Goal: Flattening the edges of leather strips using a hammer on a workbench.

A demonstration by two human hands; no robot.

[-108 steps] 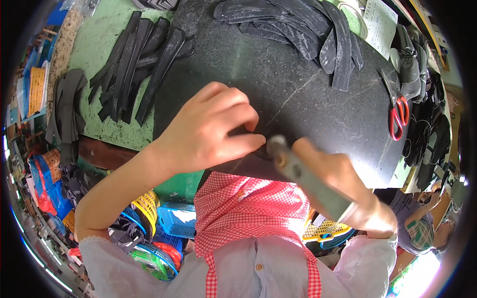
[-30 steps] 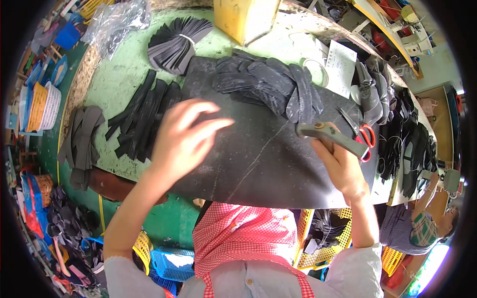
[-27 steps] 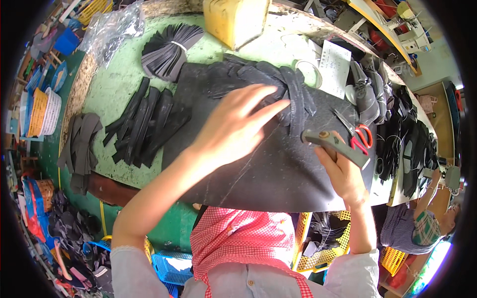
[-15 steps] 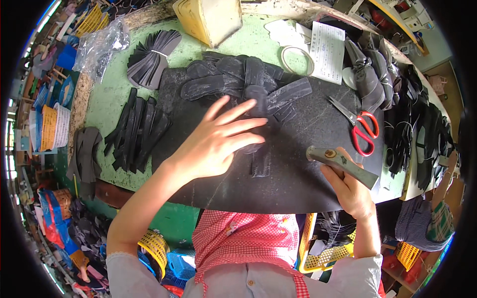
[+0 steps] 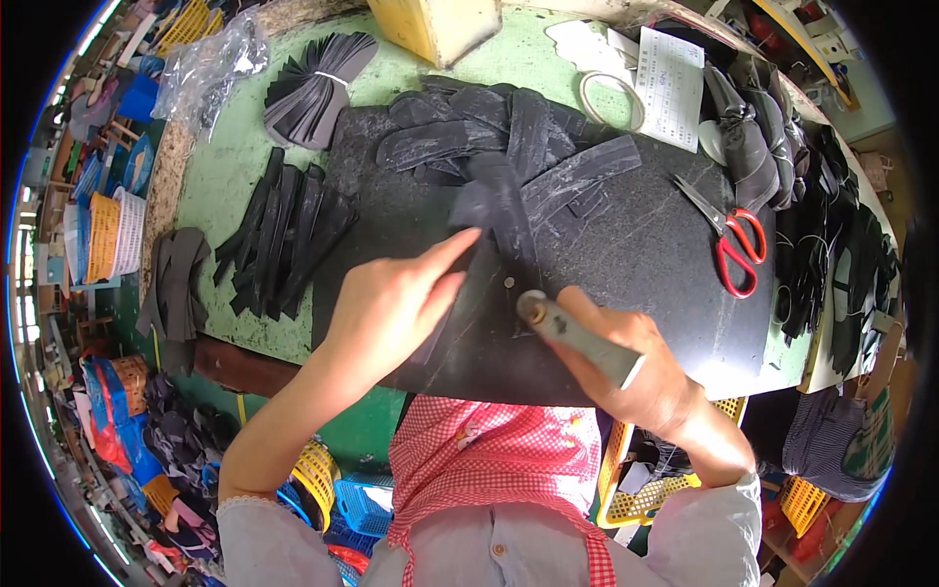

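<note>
My left hand [image 5: 377, 308] is over the black mat [image 5: 675, 333], its index finger stretched forward and its other fingers curled. A blurred dark strip [image 5: 475, 207] is at its fingertips, pinched between thumb and index finger as far as I can make out. My right hand [image 5: 636, 367] grips a hammer [image 5: 587, 342] with a grey metal head, held close above the mat's front part. Another dark strip [image 5: 511, 220] runs from the heap of black strips [image 5: 430, 142] toward the hammer. A small round pale spot [image 5: 509, 283] shows on the mat between my hands.
Red-handled scissors [image 5: 724, 235] lie on the mat's right, below a tape roll [image 5: 613, 101] and a paper sheet [image 5: 670, 88]. Bundled dark strips [image 5: 817, 254] line the right edge. Left are loose black strips [image 5: 284, 235] and a tied fan-shaped bundle [image 5: 313, 93]. A yellow container [image 5: 435, 29] stands behind.
The hammer in my right hand has moved left toward the middle of the mat. My left hand has drawn back, its spread fingers now curled apart from the index. The view has shifted slightly.
</note>
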